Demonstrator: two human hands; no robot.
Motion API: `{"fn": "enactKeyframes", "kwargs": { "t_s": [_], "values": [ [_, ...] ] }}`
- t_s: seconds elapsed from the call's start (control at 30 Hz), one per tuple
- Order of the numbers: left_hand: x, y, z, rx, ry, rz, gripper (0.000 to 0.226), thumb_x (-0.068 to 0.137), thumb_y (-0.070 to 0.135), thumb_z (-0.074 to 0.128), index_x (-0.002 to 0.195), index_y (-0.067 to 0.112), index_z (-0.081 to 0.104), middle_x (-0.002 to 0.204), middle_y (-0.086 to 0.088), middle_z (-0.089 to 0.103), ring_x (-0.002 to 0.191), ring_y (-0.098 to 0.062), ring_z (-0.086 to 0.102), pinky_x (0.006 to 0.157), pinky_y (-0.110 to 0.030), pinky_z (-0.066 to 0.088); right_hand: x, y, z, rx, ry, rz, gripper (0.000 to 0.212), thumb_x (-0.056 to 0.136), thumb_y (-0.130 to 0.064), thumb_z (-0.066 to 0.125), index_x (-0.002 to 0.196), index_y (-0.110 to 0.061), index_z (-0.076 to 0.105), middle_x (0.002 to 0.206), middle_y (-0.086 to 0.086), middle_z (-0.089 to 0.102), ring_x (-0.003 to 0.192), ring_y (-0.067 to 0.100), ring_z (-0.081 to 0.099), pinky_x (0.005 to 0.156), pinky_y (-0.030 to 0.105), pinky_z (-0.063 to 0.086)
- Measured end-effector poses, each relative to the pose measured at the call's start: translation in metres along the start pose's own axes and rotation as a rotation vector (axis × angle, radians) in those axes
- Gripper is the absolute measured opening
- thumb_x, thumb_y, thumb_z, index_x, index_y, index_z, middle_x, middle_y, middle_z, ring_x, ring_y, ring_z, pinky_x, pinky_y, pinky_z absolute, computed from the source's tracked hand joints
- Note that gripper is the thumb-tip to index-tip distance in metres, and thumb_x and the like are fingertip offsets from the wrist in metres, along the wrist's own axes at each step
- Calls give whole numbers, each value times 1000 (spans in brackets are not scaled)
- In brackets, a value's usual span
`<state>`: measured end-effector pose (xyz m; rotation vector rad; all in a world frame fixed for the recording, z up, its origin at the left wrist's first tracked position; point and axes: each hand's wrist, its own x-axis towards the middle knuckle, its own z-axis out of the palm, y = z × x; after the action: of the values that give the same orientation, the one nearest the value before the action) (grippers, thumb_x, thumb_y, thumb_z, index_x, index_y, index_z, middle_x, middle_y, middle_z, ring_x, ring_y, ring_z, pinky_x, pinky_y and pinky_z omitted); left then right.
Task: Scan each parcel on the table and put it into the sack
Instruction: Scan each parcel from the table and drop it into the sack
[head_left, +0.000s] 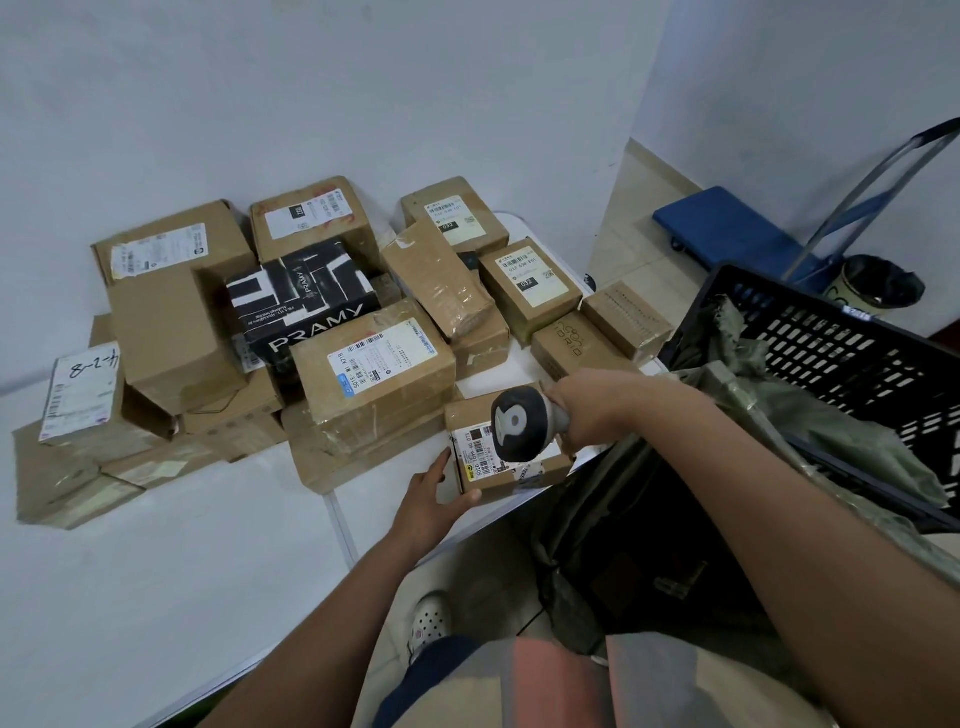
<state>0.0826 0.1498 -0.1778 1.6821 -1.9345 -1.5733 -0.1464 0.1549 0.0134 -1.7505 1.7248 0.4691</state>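
Gripping the handle of a barcode scanner (519, 423), our right hand (584, 410) has its fingers curled round it, with the scanner's dark head poised over the label of a small cardboard parcel (506, 457). Our left hand (434, 491) holds that parcel at its near-left corner, thumb along the front face and fingers up the left side. We see the parcel resting at the near edge of the white table (208, 561), in front of a heap of taped cartons and a black box marked PRAMY (306, 306). To the right of the table hangs a green sack (779, 415), its mouth open, draped against a black plastic crate (852, 358). Beyond stands a blue trolley (737, 234).
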Motion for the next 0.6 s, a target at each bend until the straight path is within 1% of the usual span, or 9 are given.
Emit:
{"fn": "enactKeyframes", "kwargs": {
  "t_s": [0.1,0.2,0.23,0.27,0.33,0.4,0.43,0.5,0.6],
  "values": [
    [-2,1,1,-57,-1,-8,85,85,56,67,155,38,22,152,-7,36,130,-27,49,105,-42,46,-1,8,7,104,27,26,25,83,-17,72,93,-23,50,95,6,66,89,24,67,83,37,57],
    [0,8,2,-130,22,-47,76,90,55,59,154,32,26,152,-6,37,117,-20,55,99,-33,46,1,22,24,341,110,93,25,82,-14,72,103,-15,58,92,6,69,81,20,69,77,36,60],
    [2,11,2,-155,32,-67,73,92,54,57,154,30,26,153,-6,36,119,-20,53,99,-31,43,3,27,33,445,158,134,26,82,-13,72,104,-15,59,92,6,69,77,19,69,74,34,60],
    [4,14,2,-183,32,-92,72,94,54,55,154,30,26,154,-5,34,126,-21,50,99,-30,40,6,31,45,566,213,180,25,82,-12,72,103,-15,60,92,6,69,73,17,67,69,31,59],
    [9,19,2,-239,12,-140,72,95,55,53,155,30,24,157,-5,31,138,-24,40,102,-32,37,13,38,69,886,285,260,24,81,-10,74,101,-15,61,89,5,67,67,15,62,59,27,53],
    [15,24,1,-277,-24,-177,71,94,57,52,155,33,22,158,-5,29,142,-26,35,106,-36,35,19,41,90,1184,290,298,20,83,-9,73,99,-13,63,84,9,66,59,15,57,53,24,48],
    [18,26,2,-295,-41,-179,71,94,57,52,155,35,23,158,-5,30,142,-26,35,107,-36,35,20,41,98,1282,282,309,17,84,-9,72,98,-11,63,81,9,65,55,14,55,50,23,47],
    [22,27,3,-326,-71,-177,68,93,58,54,152,39,25,157,-3,32,142,-25,36,104,-35,35,22,39,113,1396,273,317,17,86,-9,71,102,-8,64,78,11,64,54,15,54,50,23,47],
    [23,26,4,-346,-117,-174,71,90,60,57,151,45,22,156,1,34,141,-24,36,110,-40,34,24,37,128,1465,279,292,21,85,-13,72,104,-4,67,85,19,66,55,15,56,54,26,46]
  ]
}}
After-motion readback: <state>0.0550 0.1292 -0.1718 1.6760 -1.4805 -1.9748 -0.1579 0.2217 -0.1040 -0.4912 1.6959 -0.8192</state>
